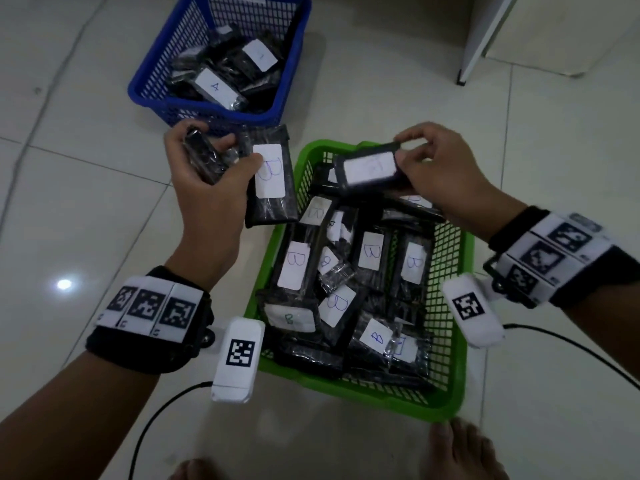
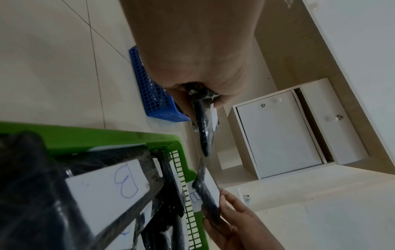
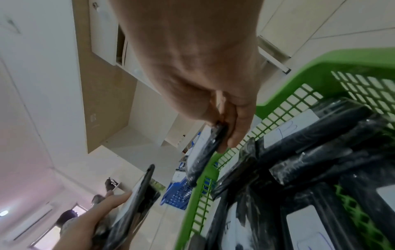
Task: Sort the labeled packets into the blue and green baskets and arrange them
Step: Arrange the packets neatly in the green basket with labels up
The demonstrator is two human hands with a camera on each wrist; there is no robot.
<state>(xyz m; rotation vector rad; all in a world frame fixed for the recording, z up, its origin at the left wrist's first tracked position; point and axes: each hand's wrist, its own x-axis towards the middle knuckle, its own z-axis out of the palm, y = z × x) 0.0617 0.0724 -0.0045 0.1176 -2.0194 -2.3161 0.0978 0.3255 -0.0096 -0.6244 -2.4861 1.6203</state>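
My left hand grips a small bunch of black packets; the front one shows a white label marked B and hangs between the two baskets. My right hand pinches another black packet by its end over the far side of the green basket; its label is blurred. The green basket holds several black packets labelled B. The blue basket behind holds several packets, one labelled A. The left wrist view shows the gripped packets edge-on; the right wrist view shows the pinched packet.
Both baskets stand on a pale tiled floor. A white cabinet stands at the back right. Cables trail from both wrist cameras across the floor. Bare toes show at the bottom edge, next to the green basket.
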